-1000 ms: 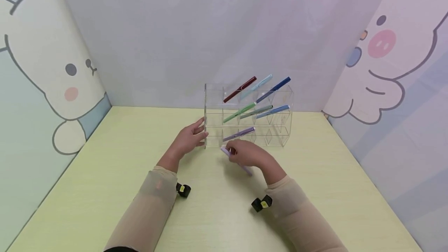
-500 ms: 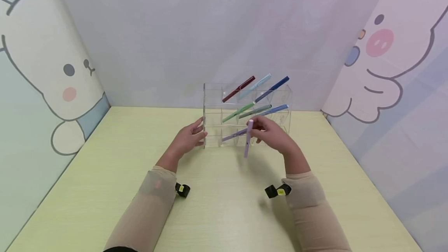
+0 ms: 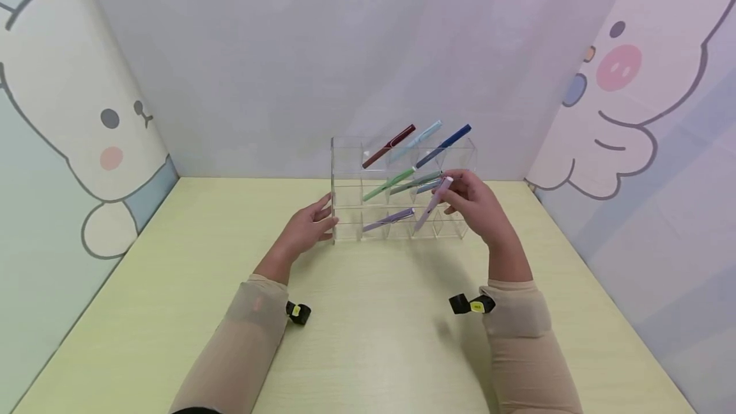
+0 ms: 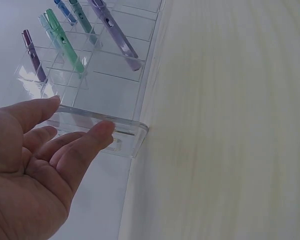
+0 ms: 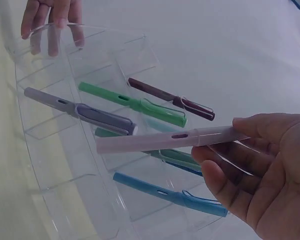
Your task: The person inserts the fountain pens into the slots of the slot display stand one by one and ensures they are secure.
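Note:
A pale lilac pen (image 3: 432, 204) is pinched between the thumb and fingers of my right hand (image 3: 474, 203), tilted with its lower end down at the rack's bottom row. Whether that end is inside a compartment, I cannot tell. The clear acrylic rack (image 3: 333, 177) has tiers of small compartments. My left hand (image 3: 305, 227) touches the rack's left side panel (image 4: 105, 117), its fingers extended and relaxed. A darker purple pen (image 3: 388, 219) lies slanted in the bottom row, left of the held one.
Above, the middle row holds a green pen (image 3: 389, 184), a grey-green pen (image 3: 411, 184) and a blue pen (image 5: 165, 194), partly behind my right hand. A dark red pen (image 3: 388, 146), light blue pen (image 3: 422, 137) and navy pen (image 3: 443, 146) lean in the top row.
My right hand has lifted the lilac pen from in front of the rack, turned it, and carried it right and up to the bottom row. My left hand stays at the side panel.

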